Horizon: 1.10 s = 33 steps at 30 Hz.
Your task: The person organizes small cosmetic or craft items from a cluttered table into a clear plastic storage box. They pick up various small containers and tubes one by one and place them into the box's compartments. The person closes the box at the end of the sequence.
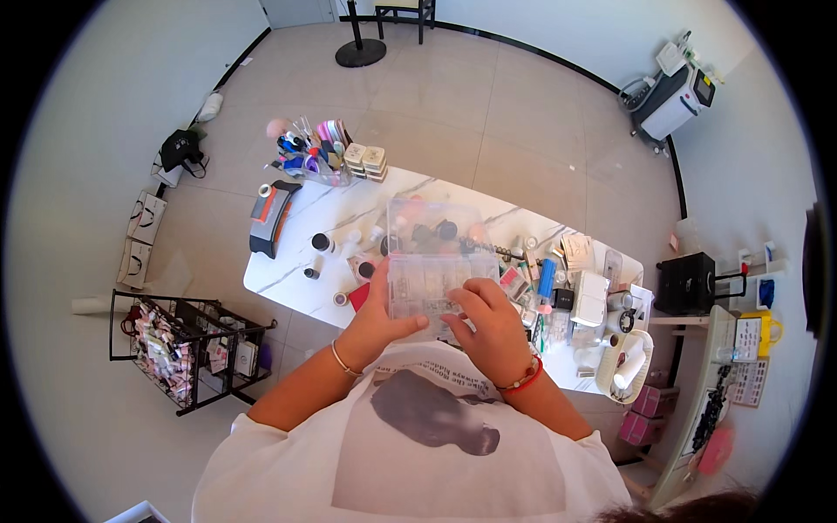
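My left hand [382, 314] grips a clear plastic compartment box [409, 278] by its left side, the thumb lying over the near edge. Its transparent lid [435, 222] is raised and tilts away from me, with things on the table showing through it. Small pieces too fine to make out lie in some of the divided cells. My right hand [485, 320] is over the right half of the box, fingers bent and fingertips down at the cells. Whether something small is between those fingertips cannot be seen.
Below the box stands a marble-patterned table [294, 274]. Bottles [322, 242] and a grey-orange device [271, 216] are on its left. White boxes [590, 297], jars and a cream basket [624, 366] crowd its right. A black wire cart [189, 346] stands left.
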Motion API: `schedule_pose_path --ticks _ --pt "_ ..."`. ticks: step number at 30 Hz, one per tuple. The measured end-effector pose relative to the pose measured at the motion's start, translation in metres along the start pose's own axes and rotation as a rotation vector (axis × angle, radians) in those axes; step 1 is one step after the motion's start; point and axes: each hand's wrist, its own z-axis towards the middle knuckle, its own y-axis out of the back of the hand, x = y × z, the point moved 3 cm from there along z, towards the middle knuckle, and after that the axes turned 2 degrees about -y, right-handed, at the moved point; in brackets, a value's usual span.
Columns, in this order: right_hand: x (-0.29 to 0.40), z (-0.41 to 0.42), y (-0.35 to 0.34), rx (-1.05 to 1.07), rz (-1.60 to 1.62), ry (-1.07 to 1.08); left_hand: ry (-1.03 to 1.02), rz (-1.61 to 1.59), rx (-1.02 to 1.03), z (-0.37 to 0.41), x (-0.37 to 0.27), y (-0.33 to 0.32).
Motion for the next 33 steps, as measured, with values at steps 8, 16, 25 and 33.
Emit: schedule_pose_path --ticks 8,16,25,33 --pt "-0.007 -0.005 -0.009 -0.037 -0.101 0.165 0.045 -0.001 -0.029 -0.005 -0.001 0.003" --pt "-0.002 -0.003 -0.007 -0.029 -0.106 0.18 0.146 -0.207 -0.066 -0.008 -0.009 0.001" --pt "-0.046 -0.016 0.048 -0.283 -0.006 -0.009 0.069 -0.245 -0.114 -0.004 -0.018 0.016" --pt "-0.154 -0.092 0.127 -0.44 -0.457 -0.569 -0.017 -0.223 -0.245 -0.001 -0.046 0.051"
